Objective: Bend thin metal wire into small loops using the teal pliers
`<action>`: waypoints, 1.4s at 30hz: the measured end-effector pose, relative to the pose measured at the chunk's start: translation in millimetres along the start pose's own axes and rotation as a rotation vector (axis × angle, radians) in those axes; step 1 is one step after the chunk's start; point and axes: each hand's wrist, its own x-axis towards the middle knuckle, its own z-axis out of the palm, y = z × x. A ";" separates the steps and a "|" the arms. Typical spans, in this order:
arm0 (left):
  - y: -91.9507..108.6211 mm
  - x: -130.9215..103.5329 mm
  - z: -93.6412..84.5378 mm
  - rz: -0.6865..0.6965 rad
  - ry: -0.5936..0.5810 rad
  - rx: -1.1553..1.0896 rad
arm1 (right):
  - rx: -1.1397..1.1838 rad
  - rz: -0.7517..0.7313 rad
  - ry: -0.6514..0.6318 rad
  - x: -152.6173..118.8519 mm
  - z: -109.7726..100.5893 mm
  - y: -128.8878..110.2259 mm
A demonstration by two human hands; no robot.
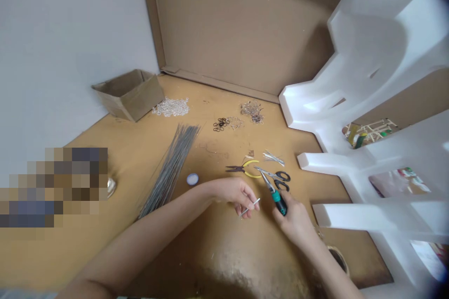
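My left hand (235,192) pinches a short, thin silvery rod (249,207) above the table. Closed around the teal and black grip of long-nose pliers (279,202) is my right hand (295,223); the jaws point up and left, apart from the rod. Just beyond the hands lie yellow-handled pliers (251,162), with black-handled scissors (281,176) to their right, partly hidden by the long-nose pliers. A small bundle of cut wire pieces (274,157) rests behind the scissors. Left of my left forearm spreads a sheaf of long grey wires (170,168).
An open cardboard box (140,103) stands at the back left beside a heap of clear rings (172,107). Black loops (220,124) and a pile of small wire parts (252,111) lie farther back. A round lid (192,179) sits near my left arm. White foam (331,159) borders the right.
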 end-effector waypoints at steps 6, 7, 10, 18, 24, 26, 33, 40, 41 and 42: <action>43.8 -26.2 -6.2 0.166 0.175 0.183 | 0.075 -0.072 -0.071 -11.1 12.0 -5.5; 55.8 -25.7 -8.9 0.189 0.246 0.236 | 0.085 -0.094 -0.082 -12.3 14.8 -8.0; 90.8 -3.6 -20.2 0.163 0.487 0.554 | 0.102 -0.115 -0.067 -12.1 19.8 -13.0; 127.8 130.8 -41.9 -0.037 0.472 1.268 | 0.233 -0.176 -0.110 -15.8 9.7 -2.4; 119.5 180.4 -42.3 -0.127 0.424 1.450 | 0.233 -0.137 -0.126 -18.3 10.0 6.6; 119.2 183.3 -44.0 -0.141 0.404 1.477 | 0.208 -0.127 -0.124 -17.8 11.2 7.7; 106.2 169.2 -34.9 -0.136 0.356 1.654 | 0.161 -0.114 -0.129 -17.4 16.4 9.0; 93.7 172.5 -32.7 -0.124 0.366 1.742 | 0.177 -0.115 -0.123 -18.0 17.7 9.9; 95.2 173.2 -34.6 -0.132 0.352 1.744 | 0.175 -0.111 -0.125 -18.1 17.6 9.9; 97.1 173.3 -36.4 -0.137 0.336 1.746 | 0.173 -0.107 -0.129 -18.2 17.4 10.0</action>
